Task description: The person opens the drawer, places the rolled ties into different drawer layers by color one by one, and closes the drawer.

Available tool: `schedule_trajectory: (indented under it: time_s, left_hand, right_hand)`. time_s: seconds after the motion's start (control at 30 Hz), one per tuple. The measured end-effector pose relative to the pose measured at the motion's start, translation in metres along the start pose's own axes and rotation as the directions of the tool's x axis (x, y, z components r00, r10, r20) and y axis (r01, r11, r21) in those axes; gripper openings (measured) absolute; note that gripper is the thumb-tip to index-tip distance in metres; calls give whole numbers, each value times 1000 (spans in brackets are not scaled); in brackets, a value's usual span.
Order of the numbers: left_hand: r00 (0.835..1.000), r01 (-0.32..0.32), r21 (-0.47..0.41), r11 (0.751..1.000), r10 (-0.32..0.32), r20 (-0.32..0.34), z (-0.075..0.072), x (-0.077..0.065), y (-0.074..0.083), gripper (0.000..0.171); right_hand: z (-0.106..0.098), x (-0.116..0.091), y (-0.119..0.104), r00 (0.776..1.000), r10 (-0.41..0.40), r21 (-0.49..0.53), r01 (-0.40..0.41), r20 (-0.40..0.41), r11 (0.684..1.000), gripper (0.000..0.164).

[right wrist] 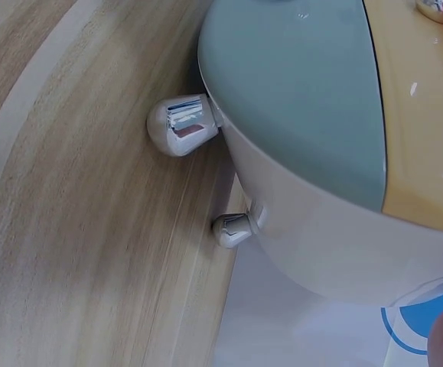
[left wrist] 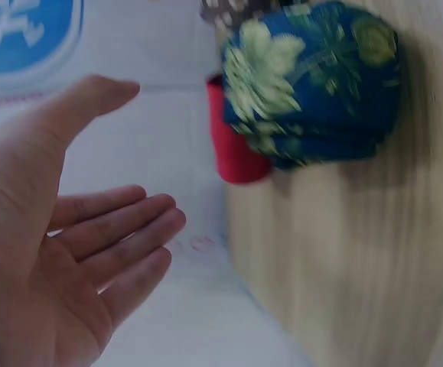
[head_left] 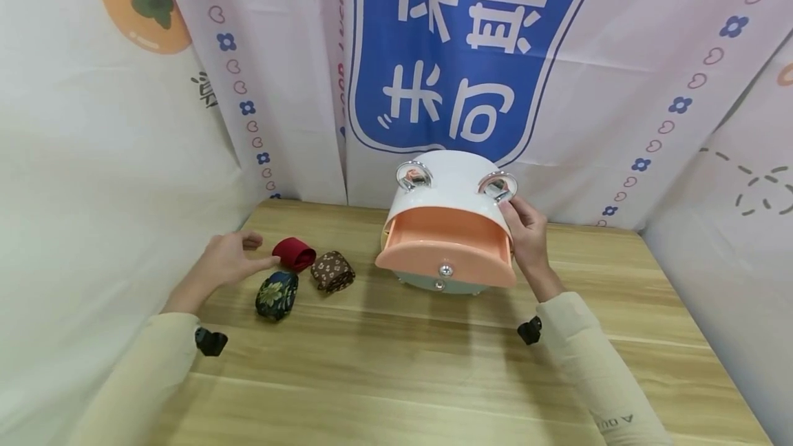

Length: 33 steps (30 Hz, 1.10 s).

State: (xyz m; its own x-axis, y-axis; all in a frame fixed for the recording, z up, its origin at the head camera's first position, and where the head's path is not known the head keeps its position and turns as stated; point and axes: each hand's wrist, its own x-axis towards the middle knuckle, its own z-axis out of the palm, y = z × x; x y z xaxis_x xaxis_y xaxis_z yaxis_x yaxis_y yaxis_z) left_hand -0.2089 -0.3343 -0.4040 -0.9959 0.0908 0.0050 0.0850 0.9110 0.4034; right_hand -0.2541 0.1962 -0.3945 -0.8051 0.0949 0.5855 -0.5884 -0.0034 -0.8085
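My left hand (head_left: 226, 260) reaches beside a red rolled necktie (head_left: 294, 254), thumb and fingers spread apart. The left wrist view shows its palm holding nothing. Close by lie a brown flowered rolled necktie (head_left: 332, 272) and a dark blue one with yellow-green flowers (left wrist: 313, 84). A white rounded drawer box (head_left: 455, 174) with two silver rings on top stands at the table's back. Its peach top drawer (head_left: 446, 257) is pulled out; no contents show. My right hand (head_left: 529, 232) grips the box's right side, thumb near the right ring (head_left: 498, 186); its fingertips are hidden.
The wooden table (head_left: 396, 370) meets white printed cloth walls on the left, back and right. A blue panel (head_left: 458, 54) with white characters hangs behind the box. Below the peach drawer, yellow (right wrist: 428, 115) and grey-green (right wrist: 305, 99) fronts show, above silver feet (right wrist: 181, 125).
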Motion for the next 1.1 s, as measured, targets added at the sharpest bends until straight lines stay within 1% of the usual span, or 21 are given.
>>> schedule_trajectory:
  time_s: [0.07, 0.17, 0.27, 0.37, 0.5, 0.7, 0.8, 0.93, 1.03, 1.1]
  left_hand:
    - [1000, 12, -20, 1000, -12, 27, 5, 6, -10, 93]
    - [997, 48, -47, 998, -45, 65, 14, 13, -24, 98]
    - [994, 66, -68, 995, -60, 90, 21, 17, -33, 101]
    - [994, 61, -62, 996, -55, 97, 28, 22, -38, 102]
    - [994, 62, -55, 997, -57, 98, 34, 30, -39, 105]
    - [993, 53, -81, 995, -44, 106, 41, 41, -34, 107]
    - [994, 45, -83, 996, -36, 101, 44, 44, -32, 104]
    - [995, 47, -75, 996, -40, 93, 47, 44, -30, 99]
    - [993, 61, -65, 996, -55, 100, 49, 45, -29, 96]
    - [991, 67, -77, 995, -57, 118, 50, 45, -29, 96]
  right_hand:
    - [0, 0, 1, 1000, 4, -2, -4, -3, 1000, 31]
    - [2, 1, 1, 1000, 12, 3, -12, -6, 1000, 28]
    - [2, 1, 1, 1000, 15, 0, -15, -8, 1000, 28]
    - [1, 1, 3, 1000, 15, 6, -15, -14, 1000, 29]
    - [-5, 3, 9, 1000, 18, 1, -18, -21, 1000, 27]
    - [-12, 8, 21, 999, -10, -32, 9, -33, 999, 32]
    - [-10, 7, 12, 1000, -18, -34, 17, -21, 999, 32]
    - [-4, 4, -2, 1000, -5, -15, 5, -8, 1000, 27]
    - [-2, 3, -1, 1000, 1, 1, -1, -7, 1000, 25]
    - [-1, 1, 0, 1000, 5, 10, -5, -11, 1000, 24]
